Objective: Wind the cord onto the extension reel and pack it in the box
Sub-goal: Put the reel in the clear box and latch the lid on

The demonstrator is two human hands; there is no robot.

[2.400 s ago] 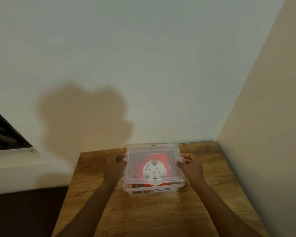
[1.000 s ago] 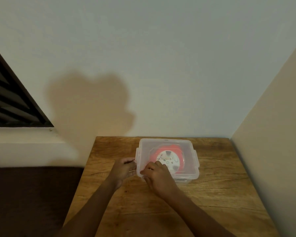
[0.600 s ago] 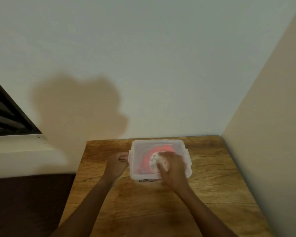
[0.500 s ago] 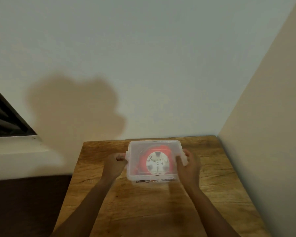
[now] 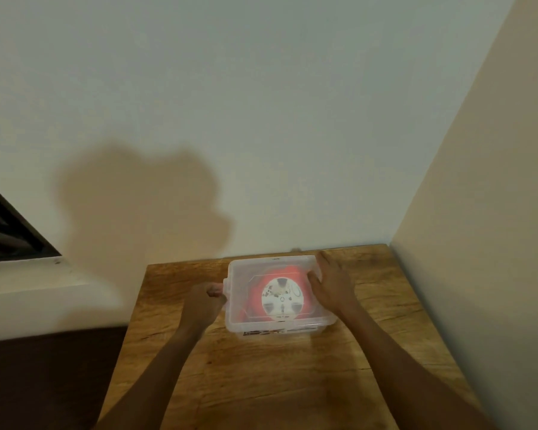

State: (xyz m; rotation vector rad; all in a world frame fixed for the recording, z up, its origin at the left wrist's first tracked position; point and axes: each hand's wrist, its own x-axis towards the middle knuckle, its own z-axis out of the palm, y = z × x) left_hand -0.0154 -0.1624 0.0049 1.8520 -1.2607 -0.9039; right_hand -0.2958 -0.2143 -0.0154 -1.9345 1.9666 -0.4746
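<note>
A clear plastic box [image 5: 275, 293] sits on the wooden tabletop [image 5: 261, 377] in the lower middle of the frame, near the back edge where the tabletop meets the pale wall [image 5: 261, 119]. Its translucent lid [image 5: 239, 274] lies flat across the top. Through the lid the extension reel [image 5: 281, 297] shows inside the box, lying flat: an orange-red round body with a white circular face carrying dark socket openings and small markings. The markings are too small and blurred to read. A strip of label runs along the lower front wall of the box, with dark and reddish print that cannot be made out either. The cord itself cannot be told apart from the reel's body through the plastic.

The left hand [image 5: 204, 301] is at the box's left side, fingers curled in and gripping the latch tab [image 5: 225, 285] that sticks out from the lid's left edge. The right hand [image 5: 331, 285] lies on the right side of the lid, fingers fairly straight and pointing to the upper left, palm pressing down over the lid's right edge; the right latch is hidden beneath it.

At the left edge of the frame a dark window [image 5: 3, 231] with a white sill [image 5: 28, 274] shows. A beige wall [image 5: 479, 212] rises at the right, touching the tabletop's right side. A soft shadow [image 5: 137, 206] falls on the pale wall above the box.
</note>
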